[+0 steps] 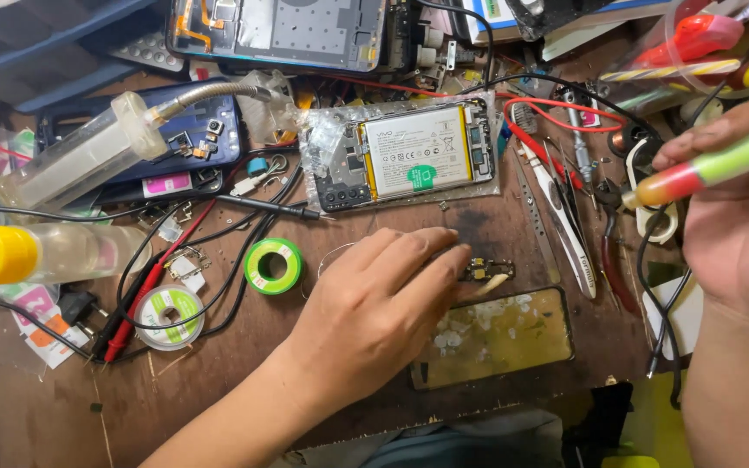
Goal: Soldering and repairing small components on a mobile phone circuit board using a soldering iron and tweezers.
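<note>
At the far left of the cluttered brown wooden surface (62,399) lies a clear plastic bottle with a yellow cap (36,253), and above it a large clear syringe with a bent metal hose (88,152) rests across a dark blue phone back cover (179,143). Nearer the middle sit a flat white solder spool (169,316) and a green spool of solder wire (274,266), among red and black cables. The left hand (374,316) lies palm down, its fingers together and stretched out flat, the fingertips pressing on a small dark circuit board part (489,271) just above a worn amber glass panel (500,336). Beyond the fingers an opened phone with a white battery (413,154) lies in clear plastic wrap. To the right lie white-handled tweezers (565,230) and red-handled pliers (613,260). At the right edge the right hand (739,217) is clamped around a green pen-shaped tool with a red and yellow tip (708,169), held above the surface, well apart from the left hand.
</note>
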